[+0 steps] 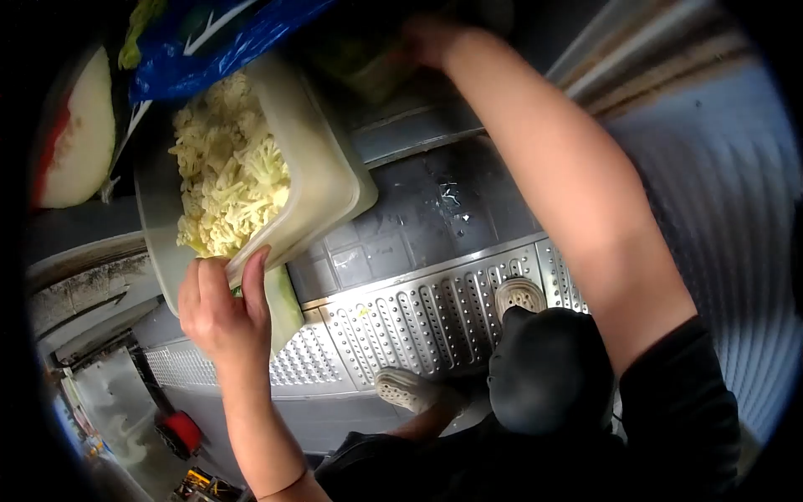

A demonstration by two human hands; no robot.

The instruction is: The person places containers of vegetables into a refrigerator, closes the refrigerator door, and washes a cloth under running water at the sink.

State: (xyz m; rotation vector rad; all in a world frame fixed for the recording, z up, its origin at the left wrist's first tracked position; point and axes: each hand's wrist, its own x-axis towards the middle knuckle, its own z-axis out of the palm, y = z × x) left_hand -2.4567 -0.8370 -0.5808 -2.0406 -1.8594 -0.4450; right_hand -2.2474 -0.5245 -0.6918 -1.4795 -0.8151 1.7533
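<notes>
Cut cauliflower pieces [230,184] fill much of a translucent plastic container [330,171] at the upper left. My left hand [222,305] grips the container's near rim, thumb on one side and fingers on the other. A pale green leafy piece [284,309] shows just beside this hand, under the container. My right hand [431,42] reaches far forward into a dark area at the top; its fingers are blurred and dim. Near it lies a dim greenish shape [360,71] that I cannot make out clearly.
A blue plastic bag [217,42] overhangs the container's far end. Left of it is a cut watermelon piece [88,138]. Perforated metal grating [401,322] crosses the wet tiled floor [435,209]. A red and black object [180,433] stands lower left; a corrugated surface [728,217] is at right.
</notes>
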